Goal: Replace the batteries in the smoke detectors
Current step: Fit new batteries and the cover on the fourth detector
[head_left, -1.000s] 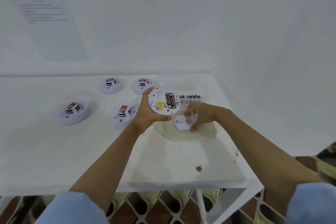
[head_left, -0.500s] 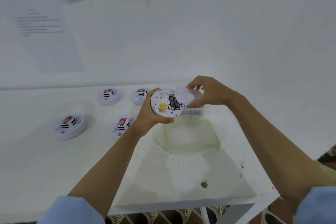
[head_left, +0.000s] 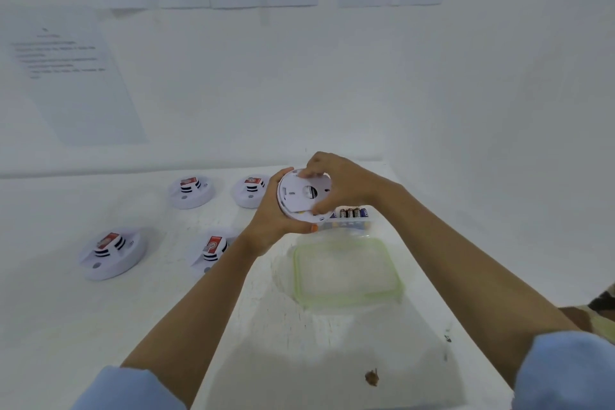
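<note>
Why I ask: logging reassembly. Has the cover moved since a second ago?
Yes: the cover rose off the green lid, onto the detector held beyond it.

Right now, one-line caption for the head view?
Left hand holds a smoke detector while the right hand presses its back cover on, four more detectors lying on the table.

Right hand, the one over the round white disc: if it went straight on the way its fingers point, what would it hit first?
The right hand pinches the cover plate on the smoke detector, so it meets that at once; behind it, probably the left hand, though depth is unclear.
</note>
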A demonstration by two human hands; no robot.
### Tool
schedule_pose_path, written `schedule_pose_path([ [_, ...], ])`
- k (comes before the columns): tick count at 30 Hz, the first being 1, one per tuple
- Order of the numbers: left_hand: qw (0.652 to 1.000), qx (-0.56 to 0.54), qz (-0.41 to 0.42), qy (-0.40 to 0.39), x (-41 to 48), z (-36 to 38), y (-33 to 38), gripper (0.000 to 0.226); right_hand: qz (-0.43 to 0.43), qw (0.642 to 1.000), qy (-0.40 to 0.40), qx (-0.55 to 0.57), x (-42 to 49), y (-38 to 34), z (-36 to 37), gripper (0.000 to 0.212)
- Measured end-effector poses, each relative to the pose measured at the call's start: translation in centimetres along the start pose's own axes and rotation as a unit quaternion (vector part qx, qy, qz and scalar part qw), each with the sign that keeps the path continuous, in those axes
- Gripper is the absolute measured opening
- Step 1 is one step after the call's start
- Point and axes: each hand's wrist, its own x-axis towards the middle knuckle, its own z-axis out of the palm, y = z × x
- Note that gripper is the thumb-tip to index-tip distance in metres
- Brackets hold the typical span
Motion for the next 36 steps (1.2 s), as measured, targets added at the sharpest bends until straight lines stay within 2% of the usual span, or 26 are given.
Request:
schedule_pose_path([
  [9, 1.0, -0.023, -0.016, -0.003, 1.6, 0.4, -0.1, 0.115, -0.009, 0.999, -0.031, -0.004, 1.9, 1.5, -0.8, 0.067],
  [16, 0.999, -0.036, -0.019, -0.003, 2.4, 0.5, 0.1, 0.11, -0.007, 0.998, -0.06, 0.0, 2.6, 2.3, -1.3, 0.069],
  [32, 0.999, -0.043, -0.01, 0.007, 3.1, 0.4, 0.3, 0.104, -0.012, 0.999, -0.035, -0.005, 2.8, 3.0, -0.8, 0.066],
  [36, 0.999, -0.044, -0.011, 0.018, 2.9, 0.5, 0.2, 0.109, -0.02, 0.999, -0.026, -0.013, 2.7, 3.1, -0.5, 0.063],
])
